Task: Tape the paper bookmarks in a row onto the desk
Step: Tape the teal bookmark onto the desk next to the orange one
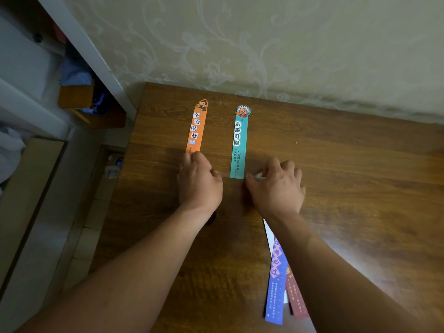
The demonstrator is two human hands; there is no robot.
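Teal bookmark (pixel 238 150) on the wooden desk (pixel 360 176), long axis running away from the person, its near end lying between the two hands. A clear tape strip (pixel 228 173) crosses that end. One side is pinched by the left hand (pixel 199 181); the other leads to what appears to be a tape roll (pixel 259 175), gripped in the curled right hand (pixel 276 186). Orange bookmark (pixel 195 131) lies parallel, its near end under the left fingertips. Blue bookmark (pixel 276 280) and red bookmark (pixel 295 296) lie beneath the right forearm. Nothing appears to obstruct pressing the strip down.
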